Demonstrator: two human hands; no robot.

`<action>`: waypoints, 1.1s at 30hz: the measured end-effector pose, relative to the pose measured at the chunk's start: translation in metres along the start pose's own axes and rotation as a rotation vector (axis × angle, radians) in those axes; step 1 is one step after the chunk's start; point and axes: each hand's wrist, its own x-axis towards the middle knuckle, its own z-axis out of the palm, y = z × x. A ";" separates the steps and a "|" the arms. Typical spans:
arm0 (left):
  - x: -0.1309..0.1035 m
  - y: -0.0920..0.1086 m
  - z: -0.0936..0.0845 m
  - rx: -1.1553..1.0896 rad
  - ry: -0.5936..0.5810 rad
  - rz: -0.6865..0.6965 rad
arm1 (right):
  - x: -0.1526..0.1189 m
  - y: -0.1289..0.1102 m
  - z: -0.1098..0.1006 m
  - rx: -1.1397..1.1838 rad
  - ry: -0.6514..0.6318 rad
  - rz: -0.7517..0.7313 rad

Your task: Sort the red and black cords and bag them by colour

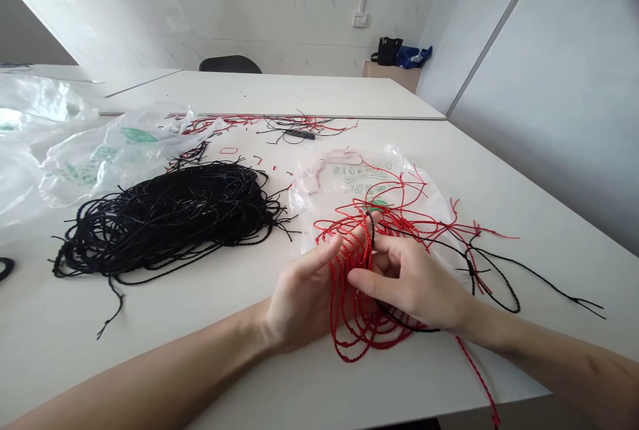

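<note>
A looped bundle of red braided cords point(349, 343) lies across the palm and fingers of my left hand point(304, 290), whose thumb is raised apart from them. Against the bundle's right side, my right hand point(414, 280) is closed with thumb and fingers bent. A black braided cord point(370, 233) passes over the red strands at the fingertips and trails under and past my right hand, with a knotted loop and frayed ends on the table. My right fingers appear to hold this cord, though their tips are partly hidden by the strands.
A large coil of black cords point(184, 217) lies at the left, near crumpled clear plastic bags point(100, 150). Another plastic bag point(319, 180) with red cord lies beyond my hands. Red and black scraps point(239, 122) and a dark tool point(300, 134) are further back on the white table point(174, 377).
</note>
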 end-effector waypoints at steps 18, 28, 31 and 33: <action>0.002 0.000 0.006 -0.026 0.018 0.032 | 0.001 -0.001 0.006 -0.126 0.050 0.027; -0.002 -0.010 -0.001 -0.014 0.040 0.052 | 0.001 -0.003 0.018 -0.317 0.144 0.050; -0.001 -0.014 -0.006 -0.016 0.086 0.050 | -0.002 -0.005 0.009 -0.282 0.044 -0.001; -0.001 -0.015 -0.011 -0.036 0.092 0.025 | -0.006 -0.013 -0.005 -0.226 -0.107 0.032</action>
